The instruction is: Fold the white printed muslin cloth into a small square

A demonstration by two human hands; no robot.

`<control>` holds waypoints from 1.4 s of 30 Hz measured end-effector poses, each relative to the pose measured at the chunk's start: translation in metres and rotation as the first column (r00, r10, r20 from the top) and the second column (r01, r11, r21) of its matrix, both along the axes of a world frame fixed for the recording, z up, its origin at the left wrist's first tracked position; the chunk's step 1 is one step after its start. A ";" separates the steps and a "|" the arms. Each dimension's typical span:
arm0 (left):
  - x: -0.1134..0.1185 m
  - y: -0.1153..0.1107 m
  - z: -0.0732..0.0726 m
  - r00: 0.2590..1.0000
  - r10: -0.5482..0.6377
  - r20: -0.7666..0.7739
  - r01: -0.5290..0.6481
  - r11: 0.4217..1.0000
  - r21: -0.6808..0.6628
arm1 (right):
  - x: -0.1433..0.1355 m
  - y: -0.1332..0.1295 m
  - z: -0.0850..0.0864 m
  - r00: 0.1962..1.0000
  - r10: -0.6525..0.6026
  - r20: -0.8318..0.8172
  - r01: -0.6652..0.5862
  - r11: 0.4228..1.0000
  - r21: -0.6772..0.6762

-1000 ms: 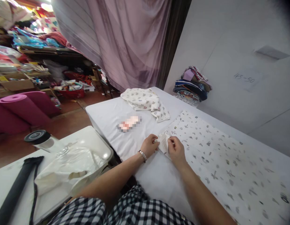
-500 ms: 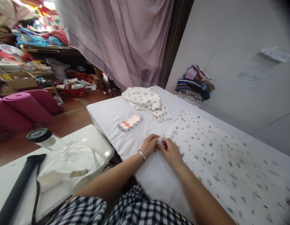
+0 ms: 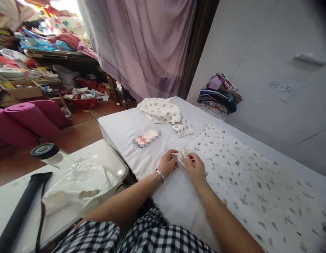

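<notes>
A long white cloth with small grey prints (image 3: pixel 239 175) lies spread over the right part of the white-covered table (image 3: pixel 120 130). Its near left corner is gathered up between my hands. My left hand (image 3: pixel 168 163), with a silver bracelet at the wrist, pinches one side of that bunched corner. On the other side, my right hand (image 3: pixel 195 167) has thumb and fingers closed on the same fabric. Beyond my hands rests a crumpled white printed cloth (image 3: pixel 163 110). A blurred-out flat item (image 3: pixel 147 138) lies left of it, nearer to me.
On a lower white surface at left are a clear jar with a black lid (image 3: pixel 56 156), a white plastic bag (image 3: pixel 78 186) and a long black case (image 3: pixel 23 211). Folded clothes (image 3: pixel 218 95) are stacked by the wall. Pink rolls (image 3: pixel 33 119) stand on the floor.
My hands have drawn slightly apart, the right one shifting right. More of the bunched corner now shows between them.
</notes>
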State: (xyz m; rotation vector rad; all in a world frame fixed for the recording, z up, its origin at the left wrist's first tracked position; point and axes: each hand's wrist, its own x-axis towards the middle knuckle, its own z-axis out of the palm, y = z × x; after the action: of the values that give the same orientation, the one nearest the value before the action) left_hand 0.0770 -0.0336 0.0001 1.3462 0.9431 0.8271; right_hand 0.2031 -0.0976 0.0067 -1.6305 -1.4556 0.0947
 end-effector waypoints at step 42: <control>0.001 0.004 0.033 0.969 -0.100 -0.225 0.159 0.952 0.262 | 0.006 -0.016 0.028 0.980 0.133 0.146 -0.098 0.969 -0.225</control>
State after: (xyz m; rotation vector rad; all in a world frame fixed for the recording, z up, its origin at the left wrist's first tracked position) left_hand 0.0784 -0.0296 0.0329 1.7485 0.9115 0.7454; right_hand 0.2089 -0.1134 0.0346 -1.7599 -1.7139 0.1994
